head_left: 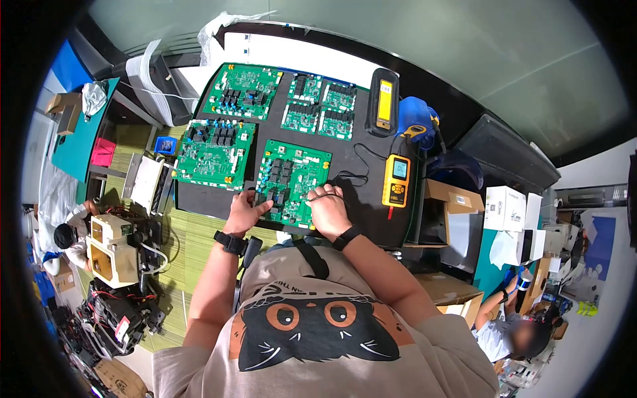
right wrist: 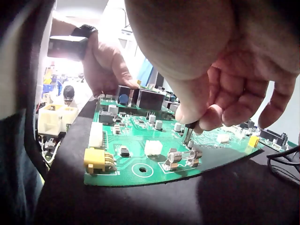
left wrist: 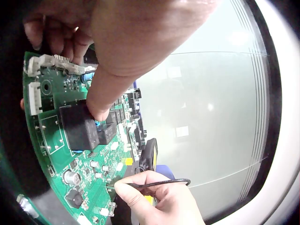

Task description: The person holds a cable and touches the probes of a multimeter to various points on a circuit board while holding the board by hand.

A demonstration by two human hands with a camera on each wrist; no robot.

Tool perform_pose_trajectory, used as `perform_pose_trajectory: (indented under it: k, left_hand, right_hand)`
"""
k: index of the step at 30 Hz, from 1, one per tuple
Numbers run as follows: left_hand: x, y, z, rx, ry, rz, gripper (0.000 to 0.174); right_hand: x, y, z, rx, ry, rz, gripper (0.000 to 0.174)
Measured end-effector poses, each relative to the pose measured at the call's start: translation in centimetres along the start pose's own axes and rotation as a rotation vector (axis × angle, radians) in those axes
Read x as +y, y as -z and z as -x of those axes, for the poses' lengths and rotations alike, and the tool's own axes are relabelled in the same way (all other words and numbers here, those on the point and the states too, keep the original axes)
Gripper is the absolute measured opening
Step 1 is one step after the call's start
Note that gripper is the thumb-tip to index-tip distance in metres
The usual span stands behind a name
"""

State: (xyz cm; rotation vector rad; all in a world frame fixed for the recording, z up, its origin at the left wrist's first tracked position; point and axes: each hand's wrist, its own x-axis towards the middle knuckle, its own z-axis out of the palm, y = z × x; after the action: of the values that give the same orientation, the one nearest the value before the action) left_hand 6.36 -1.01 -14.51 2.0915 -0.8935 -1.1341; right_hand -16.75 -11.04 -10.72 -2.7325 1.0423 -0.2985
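A green circuit board [head_left: 304, 178] lies near the front edge of the black table top. My left hand [head_left: 247, 213] grips its left front corner, the thumb [left wrist: 101, 104] on a black block-shaped component [left wrist: 78, 127] and the other fingers around the board's edge. Over the board's right side, my right hand [head_left: 330, 211] pinches a thin probe [right wrist: 188, 133] between thumb and forefinger. The probe's metal tip points down among the small parts behind a glass fuse [right wrist: 183, 155]. A black lead [left wrist: 159, 183] runs across the right hand. To the right lies a yellow handheld meter [head_left: 396, 180].
Two more large green boards [head_left: 213, 154] lie at left and back left, with several smaller boards [head_left: 304, 99] behind. A black-and-yellow case [head_left: 383, 99] and a blue tool [head_left: 416, 116] sit at back right. Cardboard boxes [head_left: 454, 196] stand beyond the table's right edge.
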Motion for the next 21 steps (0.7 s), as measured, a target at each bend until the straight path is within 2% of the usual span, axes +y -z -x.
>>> perform_pose_trajectory:
  k: [6,9,16,21]
  left_hand:
    - [-0.5,-0.1,-0.2,0.004,-0.006,0.028,0.072]
    - [1.3,0.3,0.9,0.025,0.008,-0.003,0.073]
    - [3.0,0.2,2.0,0.122,-0.034,-0.070,0.068]
    - [2.3,0.2,1.5,0.077,-0.037,-0.003,0.066]
  right_hand:
    - [0.4,0.0,0.5,0.085,0.030,-0.050,0.009]
    - [0.9,-0.4,0.8,0.130,0.041,-0.055,0.007]
    - [1.2,-0.5,0.9,0.132,0.047,-0.081,0.007]
    - [1.1,-0.1,0.8,0.136,0.053,-0.091,0.008]
